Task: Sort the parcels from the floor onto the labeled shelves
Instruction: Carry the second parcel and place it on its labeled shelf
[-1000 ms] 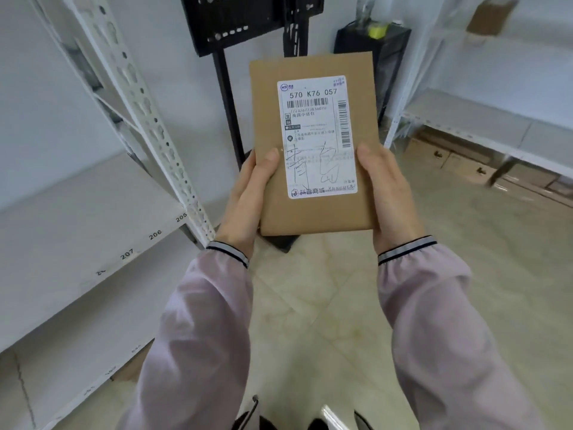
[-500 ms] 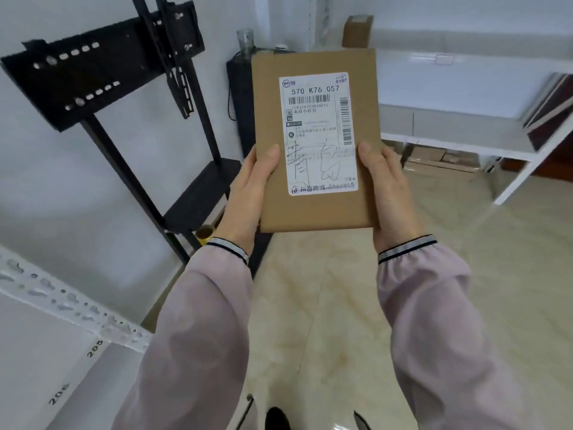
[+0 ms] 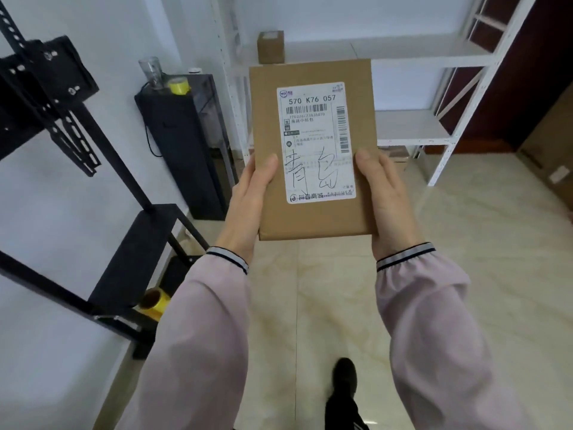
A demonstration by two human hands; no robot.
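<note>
A flat brown cardboard parcel (image 3: 313, 221) with a white shipping label reading 570 K76 057 is held upright in front of me. My left hand (image 3: 248, 206) grips its left edge with the thumb on the front. My right hand (image 3: 387, 206) grips its right edge the same way. A white metal shelf unit (image 3: 412, 125) stands straight ahead behind the parcel. A small brown box (image 3: 270, 46) sits on its upper shelf at the left.
A black TV stand (image 3: 93, 156) fills the left side, with a yellow tape roll (image 3: 153, 302) on its base. A black cabinet (image 3: 186, 144) with a glass and tape stands against the wall. Cardboard boxes (image 3: 555, 162) lean at the far right. Tiled floor stretches ahead.
My view has swung to the right: the numbered white shelf on the left has left the frame and the far white shelf unit is now straight ahead. Both hands keep their hold on the parcel.
</note>
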